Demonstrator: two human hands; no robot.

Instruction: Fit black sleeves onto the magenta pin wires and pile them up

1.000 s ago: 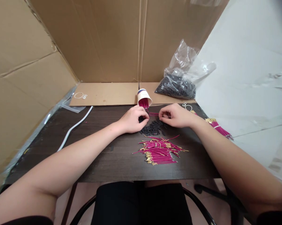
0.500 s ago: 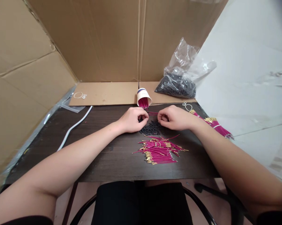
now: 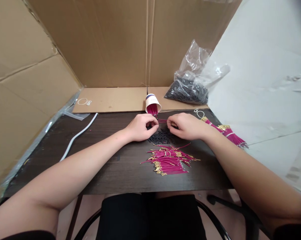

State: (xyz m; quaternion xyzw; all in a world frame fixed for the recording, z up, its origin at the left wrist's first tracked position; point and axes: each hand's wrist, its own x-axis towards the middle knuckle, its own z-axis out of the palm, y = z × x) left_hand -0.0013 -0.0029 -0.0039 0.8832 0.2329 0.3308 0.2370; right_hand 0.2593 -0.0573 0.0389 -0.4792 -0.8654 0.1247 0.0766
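Both my hands rest on the dark table (image 3: 107, 173), fingertips close together. My left hand (image 3: 139, 127) pinches something small; it looks like a short black tube, but I cannot tell for sure. My right hand (image 3: 186, 126) holds a magenta wire (image 3: 163, 121) that runs between the two hands. Under my fingers lies a scatter of short black tubes (image 3: 162, 137). Nearer to me lies a heap of magenta wires with gold tips (image 3: 169, 159). A tipped paper cup (image 3: 152, 103) just behind my hands has magenta wires sticking out of it.
A clear plastic bag of black tubes (image 3: 190, 87) sits at the back right. A bundle of magenta wires (image 3: 227, 133) lies at the right table edge. A white cable (image 3: 76, 136) runs along the left. Cardboard walls enclose the back and left; rubber bands (image 3: 84, 101) lie on a cardboard flap.
My right hand has slid slightly left, closing the gap to my left hand. The visible stretch of wire between them has shortened. My left hand has hardly moved.
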